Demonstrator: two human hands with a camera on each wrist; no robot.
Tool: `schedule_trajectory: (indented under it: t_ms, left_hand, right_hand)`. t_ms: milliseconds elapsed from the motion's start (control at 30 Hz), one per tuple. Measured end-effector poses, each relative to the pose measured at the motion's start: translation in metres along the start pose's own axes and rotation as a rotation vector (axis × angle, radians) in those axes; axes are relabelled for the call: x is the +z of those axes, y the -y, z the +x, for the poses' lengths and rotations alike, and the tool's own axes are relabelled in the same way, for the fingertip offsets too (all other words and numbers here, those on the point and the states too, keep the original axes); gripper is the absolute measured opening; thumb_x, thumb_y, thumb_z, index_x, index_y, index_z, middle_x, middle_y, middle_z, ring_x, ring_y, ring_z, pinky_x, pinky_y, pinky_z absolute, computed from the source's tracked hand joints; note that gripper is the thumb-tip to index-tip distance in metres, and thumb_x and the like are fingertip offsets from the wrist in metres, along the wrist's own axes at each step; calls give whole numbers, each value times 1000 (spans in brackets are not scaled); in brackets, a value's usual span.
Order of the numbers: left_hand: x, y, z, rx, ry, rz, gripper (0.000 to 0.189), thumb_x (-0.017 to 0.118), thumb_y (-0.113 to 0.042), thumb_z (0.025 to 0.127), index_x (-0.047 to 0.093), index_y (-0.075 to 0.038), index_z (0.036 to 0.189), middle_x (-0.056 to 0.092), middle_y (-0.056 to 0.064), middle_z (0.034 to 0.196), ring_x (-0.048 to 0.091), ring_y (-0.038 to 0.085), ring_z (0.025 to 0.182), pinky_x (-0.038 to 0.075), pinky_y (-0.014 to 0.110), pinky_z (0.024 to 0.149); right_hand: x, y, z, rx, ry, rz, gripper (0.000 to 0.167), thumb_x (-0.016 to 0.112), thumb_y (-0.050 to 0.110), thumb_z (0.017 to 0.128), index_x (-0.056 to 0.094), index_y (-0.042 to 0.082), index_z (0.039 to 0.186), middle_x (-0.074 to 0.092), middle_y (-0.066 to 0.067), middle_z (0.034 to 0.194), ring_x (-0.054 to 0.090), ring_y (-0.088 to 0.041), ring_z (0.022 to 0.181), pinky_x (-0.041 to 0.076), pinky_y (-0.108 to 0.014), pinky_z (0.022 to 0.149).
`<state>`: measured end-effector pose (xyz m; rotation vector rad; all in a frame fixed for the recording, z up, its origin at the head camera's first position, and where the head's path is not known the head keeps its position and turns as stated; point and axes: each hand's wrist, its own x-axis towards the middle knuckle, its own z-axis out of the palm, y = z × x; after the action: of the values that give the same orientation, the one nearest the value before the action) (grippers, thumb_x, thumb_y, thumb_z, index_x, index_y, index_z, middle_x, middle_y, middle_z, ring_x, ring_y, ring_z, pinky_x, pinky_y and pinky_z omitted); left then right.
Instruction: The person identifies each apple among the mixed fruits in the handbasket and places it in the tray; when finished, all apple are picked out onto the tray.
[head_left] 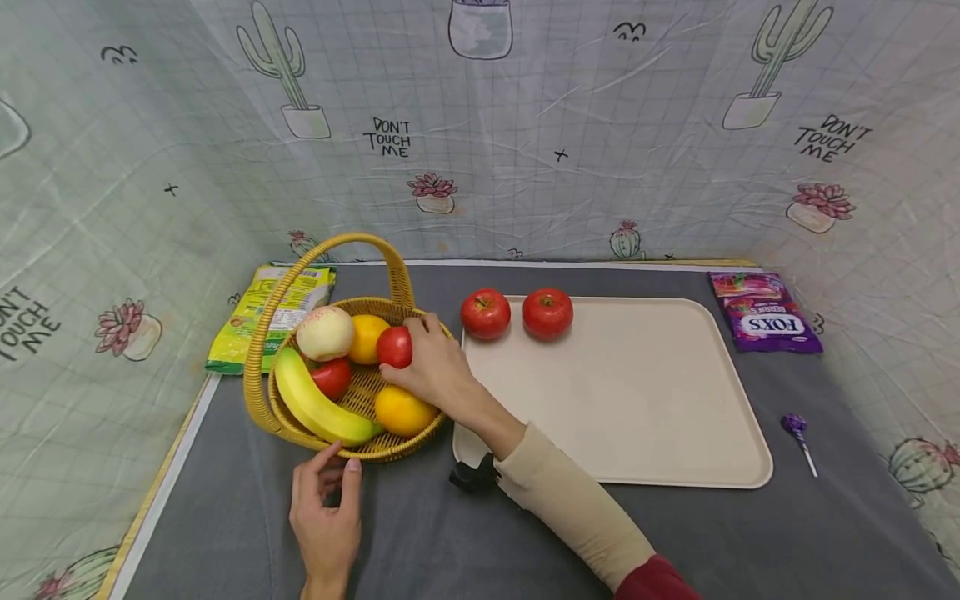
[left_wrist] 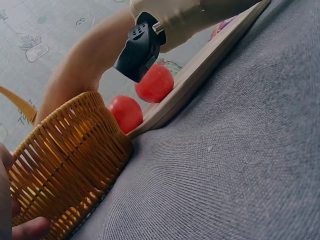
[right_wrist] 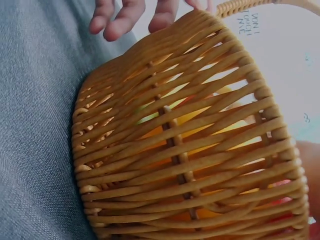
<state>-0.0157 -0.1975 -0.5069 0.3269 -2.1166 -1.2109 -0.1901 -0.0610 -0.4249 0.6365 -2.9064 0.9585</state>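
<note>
A yellow wicker basket (head_left: 386, 454) with an arched handle holds a banana (head_left: 318, 404), a pale peach (head_left: 326, 333), an orange (head_left: 405, 411), another orange fruit (head_left: 367, 338) and a red apple (head_left: 332, 378). Inside its right side, my right hand (head_left: 431, 362) holds another red apple (head_left: 395, 347) between thumb and fingers. My left hand (head_left: 326, 512) is at the basket's front rim, its fingers loosely bent and the fingertips at the wicker. In the right wrist view, left-hand fingers (right_wrist: 122, 20) show outside the basket wall (right_wrist: 190, 150).
Two red apples (head_left: 486, 314) (head_left: 547, 314) sit at the far left of a beige tray (head_left: 622, 392). Behind the basket lies a yellow-green packet (head_left: 247, 312). A purple candy bag (head_left: 765, 312) and a lollipop (head_left: 797, 427) lie right of the tray.
</note>
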Motion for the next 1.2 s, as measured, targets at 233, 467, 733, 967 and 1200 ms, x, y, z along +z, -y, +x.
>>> schedule_trajectory:
  t_ms: [233,467,733,967,1200]
  left_hand:
    - [-2,-2,1,-9,0,-1,32,70,-1,91,67,-2,122,60,14,101,58,-3,75,46,6,72]
    - [-1,0,0,9,-8,18,32,70,0,90,67,-2,122,60,13,99,57,-4,74,46,7,71]
    - [-1,-1,0,14,-10,11,31,70,0,90,67,-1,121,59,15,99,57,-4,74,46,6,71]
    - [-1,0,1,17,-6,15,32,70,-1,91,66,-2,122,59,15,99,57,-4,75,46,7,71]
    - [-1,-1,1,5,-2,-3,32,70,0,90,67,-2,122,59,14,100,57,-3,75,46,7,71]
  right_hand:
    - [-7,-4,-4,-47,-19,132,63,72,44,83,52,19,138,47,-9,141,65,-25,102,57,-41,88]
    - [-12,-5,-11,-62,-10,171,64,73,43,83,50,25,140,47,-12,144,57,-28,118,56,-43,92]
    - [-17,-7,-15,-107,-27,184,63,74,42,82,51,27,139,51,-10,137,55,-25,117,55,-42,93]
    - [-21,-7,-20,-116,-16,198,63,74,43,82,51,29,139,50,-9,138,56,-25,118,55,-43,95]
    - [-31,-9,-26,-113,-27,241,63,76,43,81,52,28,138,51,-7,136,55,-23,118,55,-44,94]
